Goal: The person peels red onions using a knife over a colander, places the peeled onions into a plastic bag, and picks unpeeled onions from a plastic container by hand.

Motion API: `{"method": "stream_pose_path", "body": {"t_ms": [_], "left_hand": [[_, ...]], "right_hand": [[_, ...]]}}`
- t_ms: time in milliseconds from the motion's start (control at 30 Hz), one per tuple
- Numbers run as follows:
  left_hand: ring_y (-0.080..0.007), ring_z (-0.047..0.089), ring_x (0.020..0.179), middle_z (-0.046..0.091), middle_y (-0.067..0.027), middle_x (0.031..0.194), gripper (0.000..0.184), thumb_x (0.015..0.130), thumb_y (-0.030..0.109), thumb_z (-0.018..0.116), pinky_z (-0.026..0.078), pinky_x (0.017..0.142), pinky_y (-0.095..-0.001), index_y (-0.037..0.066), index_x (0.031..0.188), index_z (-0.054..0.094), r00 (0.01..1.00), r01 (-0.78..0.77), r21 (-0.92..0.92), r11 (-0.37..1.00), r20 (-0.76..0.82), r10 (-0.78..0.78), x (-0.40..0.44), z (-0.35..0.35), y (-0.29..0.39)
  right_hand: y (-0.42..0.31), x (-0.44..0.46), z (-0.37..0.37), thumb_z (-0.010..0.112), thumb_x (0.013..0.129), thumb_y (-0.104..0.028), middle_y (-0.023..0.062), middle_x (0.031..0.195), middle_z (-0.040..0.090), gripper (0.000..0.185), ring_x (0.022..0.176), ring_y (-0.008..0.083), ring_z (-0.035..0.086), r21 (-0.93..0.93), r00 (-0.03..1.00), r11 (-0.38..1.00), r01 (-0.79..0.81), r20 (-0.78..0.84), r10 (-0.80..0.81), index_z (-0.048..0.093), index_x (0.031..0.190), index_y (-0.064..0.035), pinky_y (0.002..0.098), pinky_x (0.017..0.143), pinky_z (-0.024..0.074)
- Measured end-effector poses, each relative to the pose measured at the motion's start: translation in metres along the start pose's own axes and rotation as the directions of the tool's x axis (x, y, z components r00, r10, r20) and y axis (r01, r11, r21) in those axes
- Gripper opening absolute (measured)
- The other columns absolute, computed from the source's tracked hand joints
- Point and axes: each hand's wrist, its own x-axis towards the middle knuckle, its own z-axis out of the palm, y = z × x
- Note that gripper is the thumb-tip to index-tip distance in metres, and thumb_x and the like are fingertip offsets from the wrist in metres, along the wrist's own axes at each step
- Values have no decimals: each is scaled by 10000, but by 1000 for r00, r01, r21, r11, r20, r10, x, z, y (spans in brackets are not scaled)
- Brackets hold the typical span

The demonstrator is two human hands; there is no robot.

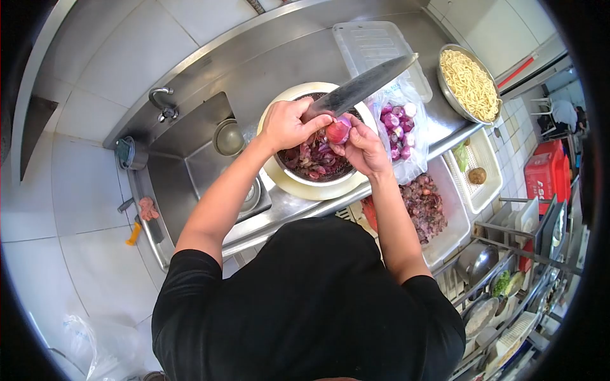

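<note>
My left hand [289, 127] is closed around the handle end of a large knife [365, 82], whose broad blade points up and to the right. The thumb of that hand presses near a red onion [338, 130]. My right hand [366, 149] pinches this onion from the other side, fingers curled round it. Below both hands sits a round bowl [284, 95] with a pale rim, holding purple-red onion skins [314, 162]. Right beside it lies a clear plastic bag [412, 166] with several peeled purple onions [397, 127].
A steel bowl of noodles [470, 86] stands at the counter's right end, near a translucent plastic lid [375, 41]. The sink [190, 165] with its tap [165, 105] lies left. Lower right are a white tub [454, 197] of dark red leaves, a white basket [489, 181] and a rack [502, 232].
</note>
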Motion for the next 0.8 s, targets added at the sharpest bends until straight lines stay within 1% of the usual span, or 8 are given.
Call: {"method": "stream_pose_path", "body": {"t_ms": [133,200,300,367,567,667,767,800], "left_hand": [[-307,609,540,610,-131,597,520,856,542,762,468,539,-395,47,746,648,999,35,-121,992,35,-31,-13,12,-3],[-218,581,518,623,-93,600,422,885,468,759,464,535,-358,53,832,703,1000,17,-195,981,13,-14,-21,16,-2],[-192,608,554,632,-83,604,404,914,456,743,481,574,-335,52,896,740,986,166,-109,980,-10,-168,-23,14,-11],[-289,658,573,635,-123,610,518,872,561,741,500,584,-405,45,895,702,964,260,-66,963,-41,-263,-22,6,-7],[-331,714,703,708,-130,697,658,771,685,755,546,688,-428,51,939,702,919,392,243,887,-56,-390,-14,5,-25],[-318,706,732,717,-151,764,680,707,660,819,548,723,-401,41,966,709,955,296,38,954,-19,-296,-15,6,-24],[-302,687,733,712,-158,809,688,659,611,872,542,737,-377,27,986,712,982,190,-338,922,73,-175,-10,10,2],[-286,667,715,689,-151,780,694,626,567,906,526,725,-370,10,987,704,993,119,-344,931,45,-110,-7,15,5]], "right_hand": [[5,7,6,547,1055,-206,116,1298,602,451,1167,212,617,-189,942,977,103,-297,-157,422,1445,-17,393,958,535],[5,12,-12,526,1057,-181,134,1290,611,431,1108,231,628,-250,866,955,161,-427,-258,443,1446,-15,395,940,530],[-13,1,-24,551,1037,-173,156,1308,603,466,1036,256,623,68,987,987,143,-87,-137,441,1460,-13,391,905,521],[-16,-4,-12,622,991,-219,183,1324,594,560,966,268,597,73,982,988,139,-139,-128,429,1476,-16,374,848,502],[-19,-8,-5,642,981,-308,187,1306,584,620,897,266,576,290,996,954,80,10,-87,427,1471,6,336,773,465],[-18,-8,0,613,998,-340,182,1265,599,611,862,259,555,358,988,933,38,124,-88,435,1459,18,329,756,450],[-15,-9,5,651,967,-373,177,1283,601,629,855,222,538,241,994,967,85,46,-99,474,1433,12,325,757,426],[-14,-10,9,640,976,-370,173,1261,613,596,864,223,547,233,996,969,84,11,-89,494,1409,13,329,757,433]]}}
